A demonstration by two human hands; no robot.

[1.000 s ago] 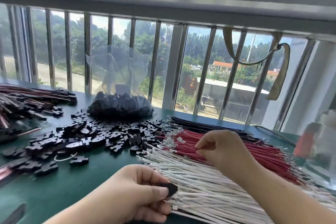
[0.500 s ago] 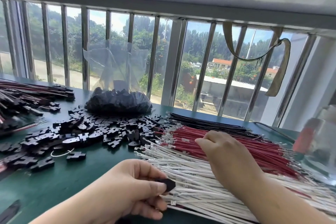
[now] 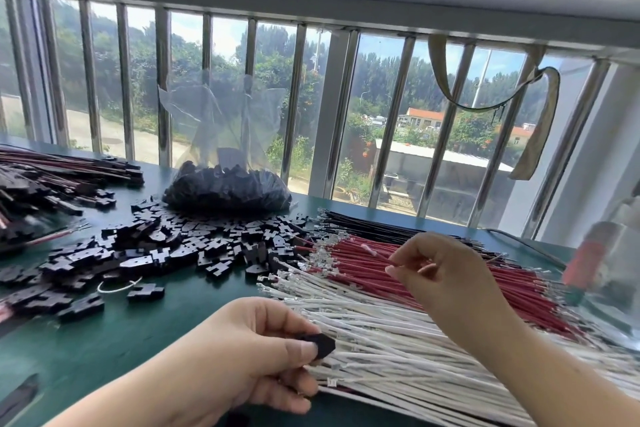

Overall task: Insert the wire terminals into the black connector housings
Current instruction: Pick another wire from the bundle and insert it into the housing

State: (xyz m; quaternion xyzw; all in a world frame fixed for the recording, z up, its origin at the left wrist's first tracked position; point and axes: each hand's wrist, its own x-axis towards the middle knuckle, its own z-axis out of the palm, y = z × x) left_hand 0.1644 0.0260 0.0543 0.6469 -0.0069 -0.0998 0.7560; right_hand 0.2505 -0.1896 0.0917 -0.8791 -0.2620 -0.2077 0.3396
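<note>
The right hand (image 3: 440, 274) now lifts off the pile, fingers pinching one red wire (image 3: 375, 253) — the left hand (image 3: 249, 354) pinches a black housing (image 3: 322, 345), ready for insertion.

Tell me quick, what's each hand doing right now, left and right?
Left hand: closed, pinching a black connector housing between thumb and fingers.
Right hand: closed, pinching a red wire lifted off the red wire bundle.

Small black plastic connector housing (image 3: 322, 345): pinched at lower centre, above white wires.
Thin red terminal wire (image 3: 375, 252): lifted, tilted, over the red bundle.
</note>
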